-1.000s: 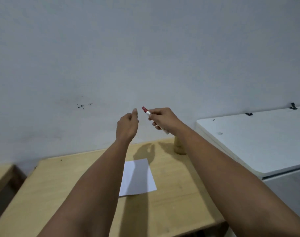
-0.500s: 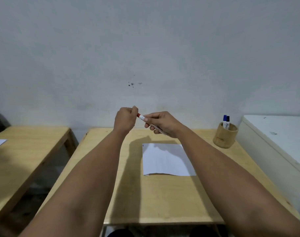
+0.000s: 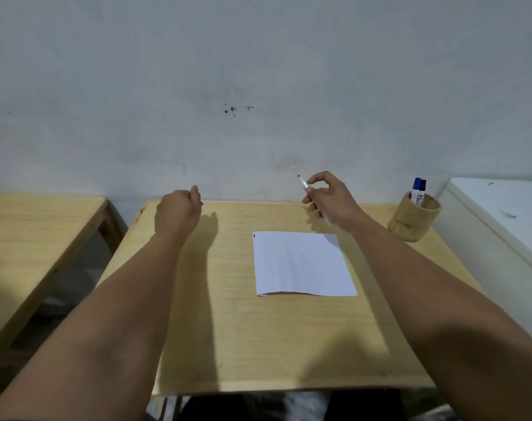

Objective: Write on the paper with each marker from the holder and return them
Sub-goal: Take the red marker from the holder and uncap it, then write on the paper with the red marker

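Observation:
My right hand [image 3: 327,199] holds a white marker [image 3: 303,183] above the table's far edge. Its bare red tip points up and to the left. My left hand [image 3: 178,211] is a closed fist to the left, apart from the marker, and the red cap is hidden inside it. A white sheet of paper [image 3: 301,264] lies flat on the wooden table [image 3: 276,338], just nearer than my right hand, with a tiny dark mark at its top left corner. A round wooden holder [image 3: 413,221] at the table's far right corner has a blue marker [image 3: 415,189] and a black marker [image 3: 422,191] standing in it.
A second wooden table [image 3: 31,235] stands to the left across a gap. A white chest-like unit [image 3: 501,217] adjoins the table on the right, beside the holder. A pale wall rises straight behind the table.
My left hand pinched the red cap and pulled it off. The hands have moved apart, the left one leftward. The view has tilted down onto the table.

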A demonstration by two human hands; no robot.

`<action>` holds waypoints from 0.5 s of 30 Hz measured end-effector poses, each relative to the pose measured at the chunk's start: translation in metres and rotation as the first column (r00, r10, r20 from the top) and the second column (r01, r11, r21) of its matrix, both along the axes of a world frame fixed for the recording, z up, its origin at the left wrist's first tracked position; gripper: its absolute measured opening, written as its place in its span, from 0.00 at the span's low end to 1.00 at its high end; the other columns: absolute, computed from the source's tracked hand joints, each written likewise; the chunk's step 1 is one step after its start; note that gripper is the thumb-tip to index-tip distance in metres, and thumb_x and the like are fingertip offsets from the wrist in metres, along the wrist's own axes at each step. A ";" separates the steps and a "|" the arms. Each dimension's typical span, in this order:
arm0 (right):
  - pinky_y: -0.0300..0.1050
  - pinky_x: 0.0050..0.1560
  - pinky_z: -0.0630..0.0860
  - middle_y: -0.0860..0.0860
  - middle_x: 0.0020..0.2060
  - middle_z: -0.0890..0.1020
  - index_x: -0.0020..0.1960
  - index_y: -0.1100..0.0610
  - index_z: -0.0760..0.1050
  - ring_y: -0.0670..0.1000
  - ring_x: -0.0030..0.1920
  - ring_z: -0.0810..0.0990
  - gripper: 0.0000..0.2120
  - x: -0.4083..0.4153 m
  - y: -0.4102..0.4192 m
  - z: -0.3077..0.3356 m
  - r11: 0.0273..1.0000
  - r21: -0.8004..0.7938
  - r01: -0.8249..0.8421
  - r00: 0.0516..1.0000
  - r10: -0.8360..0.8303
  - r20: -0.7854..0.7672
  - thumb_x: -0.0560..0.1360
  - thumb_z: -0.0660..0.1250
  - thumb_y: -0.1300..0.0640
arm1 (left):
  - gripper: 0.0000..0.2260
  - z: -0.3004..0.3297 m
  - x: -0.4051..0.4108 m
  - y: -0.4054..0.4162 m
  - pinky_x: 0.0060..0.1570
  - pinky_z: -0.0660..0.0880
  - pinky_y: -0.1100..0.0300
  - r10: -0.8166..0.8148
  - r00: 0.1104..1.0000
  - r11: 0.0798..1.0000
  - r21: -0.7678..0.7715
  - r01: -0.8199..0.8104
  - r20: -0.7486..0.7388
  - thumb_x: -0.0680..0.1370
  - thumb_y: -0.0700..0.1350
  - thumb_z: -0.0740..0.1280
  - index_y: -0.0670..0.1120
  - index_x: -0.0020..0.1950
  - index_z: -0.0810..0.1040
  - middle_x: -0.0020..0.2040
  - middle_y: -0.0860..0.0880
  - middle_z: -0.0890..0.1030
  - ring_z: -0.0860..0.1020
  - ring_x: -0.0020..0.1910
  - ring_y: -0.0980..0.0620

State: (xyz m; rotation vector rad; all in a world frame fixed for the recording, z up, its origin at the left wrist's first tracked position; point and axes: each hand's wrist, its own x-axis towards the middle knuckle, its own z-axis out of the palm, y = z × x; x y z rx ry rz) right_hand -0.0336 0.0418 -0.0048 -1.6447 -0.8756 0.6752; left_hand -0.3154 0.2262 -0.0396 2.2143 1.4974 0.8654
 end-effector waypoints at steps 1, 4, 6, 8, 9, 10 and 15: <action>0.39 0.29 0.72 0.57 0.41 0.82 0.55 0.56 0.76 0.50 0.29 0.77 0.04 0.000 0.003 -0.001 0.998 0.034 0.048 0.994 -0.044 -0.097 0.86 0.65 0.63 | 0.27 -0.011 0.003 -0.003 0.42 0.71 0.51 -0.050 0.986 0.998 0.036 0.057 -0.162 0.86 0.56 0.51 0.41 0.48 0.84 0.46 0.40 0.84 0.81 0.45 0.37; 0.41 0.30 0.77 0.60 0.46 0.83 0.52 0.57 0.81 0.54 0.33 0.80 0.11 -0.010 0.010 0.003 0.985 0.123 0.120 0.891 -0.052 -0.452 0.85 0.61 0.65 | 0.21 -0.032 0.014 -0.019 0.45 0.70 0.50 -0.152 0.879 0.981 0.044 0.191 -0.452 0.85 0.56 0.53 0.42 0.55 0.79 0.52 0.40 0.82 0.80 0.52 0.36; 0.44 0.34 0.80 0.61 0.49 0.85 0.54 0.58 0.84 0.56 0.36 0.84 0.13 -0.019 0.011 0.004 0.979 0.149 0.141 0.786 -0.019 -0.618 0.83 0.60 0.65 | 0.20 -0.042 0.014 -0.025 0.45 0.70 0.51 -0.171 0.842 0.964 0.088 0.250 -0.511 0.85 0.56 0.54 0.42 0.55 0.77 0.51 0.42 0.83 0.81 0.50 0.38; 0.45 0.37 0.82 0.60 0.50 0.88 0.59 0.58 0.85 0.56 0.39 0.87 0.14 -0.027 0.013 0.002 0.979 0.173 0.110 0.740 0.036 -0.672 0.82 0.62 0.67 | 0.20 -0.047 0.013 -0.026 0.42 0.69 0.52 -0.171 0.830 0.947 0.144 0.287 -0.531 0.84 0.56 0.55 0.43 0.54 0.78 0.49 0.43 0.83 0.81 0.47 0.39; 0.44 0.38 0.82 0.58 0.50 0.88 0.61 0.57 0.84 0.55 0.40 0.87 0.14 -0.029 0.014 0.000 0.978 0.187 0.090 0.734 0.062 -0.677 0.82 0.63 0.67 | 0.20 -0.047 0.012 -0.026 0.41 0.68 0.52 -0.166 0.829 0.943 0.158 0.291 -0.534 0.84 0.57 0.55 0.43 0.53 0.78 0.48 0.43 0.83 0.81 0.47 0.39; 0.43 0.37 0.82 0.57 0.49 0.88 0.62 0.57 0.83 0.53 0.41 0.88 0.14 -0.032 0.014 -0.002 0.976 0.205 0.071 0.736 0.087 -0.671 0.81 0.65 0.68 | 0.21 -0.046 0.012 -0.025 0.41 0.68 0.52 -0.159 0.829 0.945 0.162 0.285 -0.536 0.84 0.58 0.55 0.43 0.53 0.78 0.48 0.43 0.83 0.81 0.47 0.39; 0.39 0.31 0.74 0.51 0.39 0.84 0.53 0.53 0.83 0.47 0.33 0.82 0.08 -0.045 0.016 -0.009 0.981 0.174 0.086 0.866 0.013 -0.500 0.81 0.73 0.47 | 0.26 -0.034 0.008 -0.029 0.41 0.71 0.52 -0.116 0.868 0.982 0.077 0.174 -0.482 0.81 0.66 0.52 0.44 0.56 0.74 0.49 0.45 0.81 0.81 0.48 0.41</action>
